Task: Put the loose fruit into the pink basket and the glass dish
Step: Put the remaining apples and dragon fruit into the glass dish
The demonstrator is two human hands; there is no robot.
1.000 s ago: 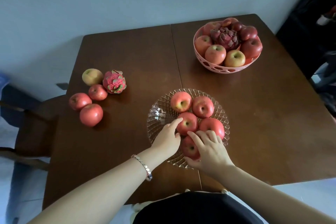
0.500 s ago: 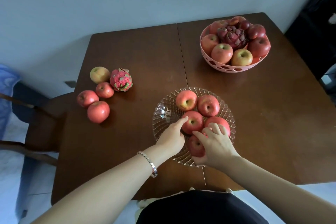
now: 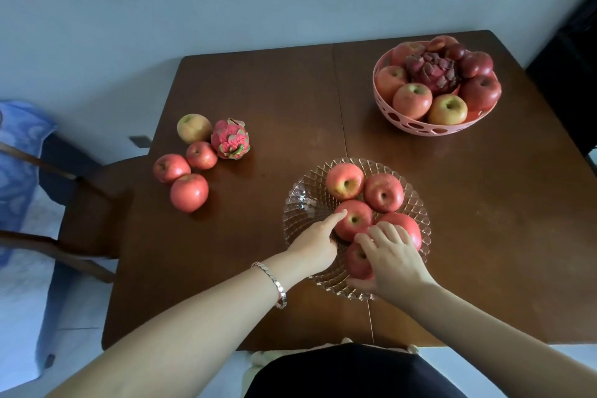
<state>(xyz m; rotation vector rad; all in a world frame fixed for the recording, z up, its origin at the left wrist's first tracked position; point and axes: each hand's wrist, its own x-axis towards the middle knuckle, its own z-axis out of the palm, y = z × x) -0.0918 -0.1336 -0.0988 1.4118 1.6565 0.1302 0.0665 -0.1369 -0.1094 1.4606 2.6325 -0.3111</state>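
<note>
The glass dish [image 3: 303, 200] sits near the table's front edge and holds several red apples. My right hand [image 3: 392, 260] grips the nearest apple [image 3: 357, 263] at the dish's front. My left hand [image 3: 318, 242] rests on the dish's left side, its forefinger touching the middle apple [image 3: 357, 218]. The pink basket [image 3: 420, 128] at the far right is heaped with apples and a dark dragon fruit [image 3: 431, 71]. Loose on the table's left lie a yellow-green apple [image 3: 193, 128], a pink dragon fruit [image 3: 231, 140] and three red apples [image 3: 189, 192].
The brown wooden table [image 3: 274, 100] has a seam down its middle. A dark wooden chair [image 3: 84, 203] stands at the left edge, with blue cloth [image 3: 19, 152] beyond it. A pale wall runs behind the table.
Both hands have stayed on the dish, shifting only slightly. The view has drifted left, so everything on the table now sits further right in the frame.
</note>
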